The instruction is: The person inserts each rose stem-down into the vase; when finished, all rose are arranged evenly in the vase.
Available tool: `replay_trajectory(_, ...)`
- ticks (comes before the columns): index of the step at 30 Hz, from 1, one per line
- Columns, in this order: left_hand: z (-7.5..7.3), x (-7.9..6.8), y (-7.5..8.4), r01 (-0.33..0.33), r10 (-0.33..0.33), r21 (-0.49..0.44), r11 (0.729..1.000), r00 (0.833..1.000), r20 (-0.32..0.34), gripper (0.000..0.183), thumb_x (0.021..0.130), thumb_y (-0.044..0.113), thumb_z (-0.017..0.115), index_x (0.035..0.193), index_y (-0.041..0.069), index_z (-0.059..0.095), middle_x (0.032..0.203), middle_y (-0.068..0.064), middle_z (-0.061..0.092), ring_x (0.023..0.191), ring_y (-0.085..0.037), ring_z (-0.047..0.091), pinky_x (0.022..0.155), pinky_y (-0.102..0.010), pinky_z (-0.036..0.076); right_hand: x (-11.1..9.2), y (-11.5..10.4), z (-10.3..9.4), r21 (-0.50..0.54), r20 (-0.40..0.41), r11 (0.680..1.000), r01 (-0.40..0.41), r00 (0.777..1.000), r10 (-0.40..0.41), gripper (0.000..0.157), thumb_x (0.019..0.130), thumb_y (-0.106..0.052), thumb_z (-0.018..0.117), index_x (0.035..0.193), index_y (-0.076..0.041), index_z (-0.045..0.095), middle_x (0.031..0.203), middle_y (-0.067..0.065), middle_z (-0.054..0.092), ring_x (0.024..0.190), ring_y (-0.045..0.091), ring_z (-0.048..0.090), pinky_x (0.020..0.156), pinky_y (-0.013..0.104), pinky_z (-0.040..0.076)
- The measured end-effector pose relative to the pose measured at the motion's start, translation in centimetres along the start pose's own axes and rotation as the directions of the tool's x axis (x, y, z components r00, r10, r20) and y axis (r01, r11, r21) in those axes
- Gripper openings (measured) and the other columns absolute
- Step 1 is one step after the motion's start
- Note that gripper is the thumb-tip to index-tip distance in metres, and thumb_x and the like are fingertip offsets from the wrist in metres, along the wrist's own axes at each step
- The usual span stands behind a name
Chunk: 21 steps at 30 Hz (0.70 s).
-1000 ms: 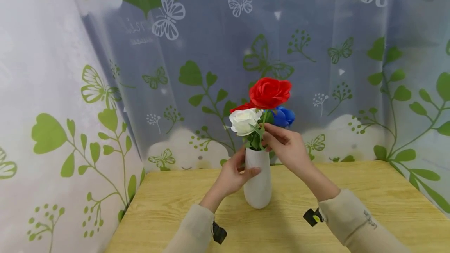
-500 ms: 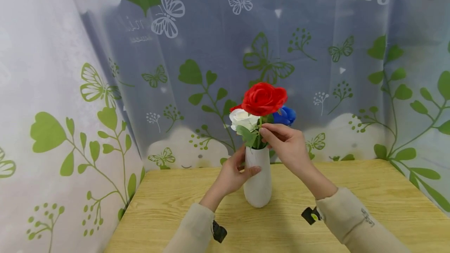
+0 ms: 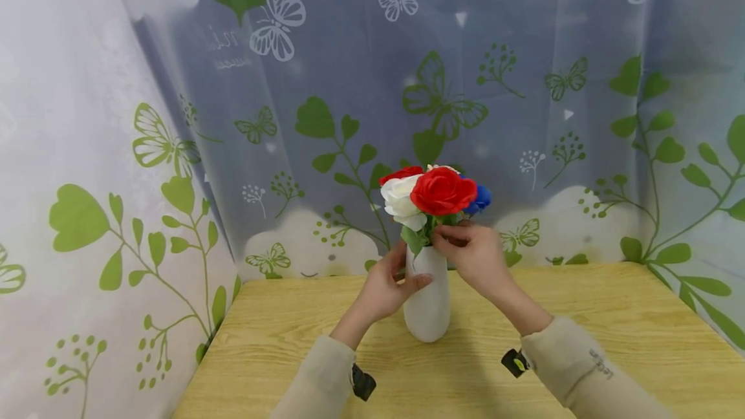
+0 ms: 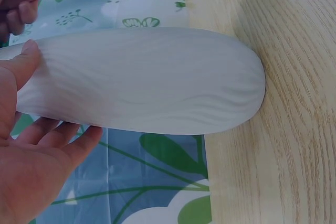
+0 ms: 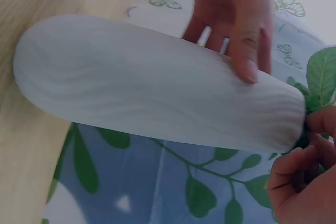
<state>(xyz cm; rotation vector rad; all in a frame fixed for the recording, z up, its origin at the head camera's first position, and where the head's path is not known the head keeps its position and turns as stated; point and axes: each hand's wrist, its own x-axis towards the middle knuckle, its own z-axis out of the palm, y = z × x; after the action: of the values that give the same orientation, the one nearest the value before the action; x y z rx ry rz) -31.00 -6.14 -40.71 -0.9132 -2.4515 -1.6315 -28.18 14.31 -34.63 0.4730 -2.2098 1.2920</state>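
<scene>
A white vase (image 3: 427, 302) with a wavy surface stands upright on the table and holds several roses. My left hand (image 3: 382, 290) grips its upper part from the left, thumb across the front and fingers behind, as the left wrist view also shows. At the mouth of the vase, my right hand (image 3: 474, 256) pinches the stem of the front red rose (image 3: 443, 191); the stem is mostly hidden by fingers and leaves. A white rose (image 3: 403, 202) sits left of that bloom, a blue rose (image 3: 480, 200) to its right, and another red rose (image 3: 407, 174) behind.
The wood-grain table (image 3: 279, 341) ends at the back against a blue-grey curtain (image 3: 361, 83) printed with butterflies and green leaves. A paler printed cloth (image 3: 87, 147) hangs along the left side. Small black cameras (image 3: 363, 383) sit at both sleeve cuffs.
The front red rose has come down lower over the vase, and my right hand has lowered with it to the rim. My left hand has kept its grip on the vase.
</scene>
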Motion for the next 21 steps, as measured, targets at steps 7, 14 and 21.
replay_trajectory(7,-0.1,0.0,-0.1,-0.005,0.005,-0.008,1.000,1.000,0.003,0.065,0.100,0.030,0.075,0.158,0.027,0.045,0.143,-0.003,0.066,0.129,-0.022,0.066,0.107,-0.048,0.056,-0.2,0.3,0.4,0.035,0.049,0.997,-0.064,0.997,0.062,0.017,0.096,-0.011,0.075,0.108,-0.002,0.084,0.089,0.016,0.079,0.061,0.005,0.060,0.059,0.021,0.052)
replay_trajectory(14,-0.2,-0.1,-0.3,-0.005,0.005,-0.010,1.000,1.000,-0.004,0.062,0.100,0.029,0.075,0.156,0.027,0.047,0.142,-0.004,0.066,0.128,-0.024,0.066,0.106,-0.050,0.056,-0.4,0.3,0.1,0.050,0.107,0.993,-0.107,0.989,0.101,0.021,0.099,-0.016,0.075,0.114,-0.003,0.082,0.104,0.016,0.081,0.078,0.010,0.070,0.067,0.021,0.057)
replay_trajectory(21,-0.1,-0.2,-0.3,0.003,-0.003,-0.014,1.000,1.000,-0.006,0.060,0.101,0.030,0.075,0.154,0.025,0.048,0.143,-0.004,0.065,0.129,-0.024,0.066,0.107,-0.050,0.056,-1.1,0.5,-0.5,0.140,0.117,0.980,-0.142,0.985,0.126,0.023,0.100,-0.019,0.075,0.118,-0.006,0.081,0.109,0.015,0.080,0.080,0.006,0.067,0.069,0.022,0.057)
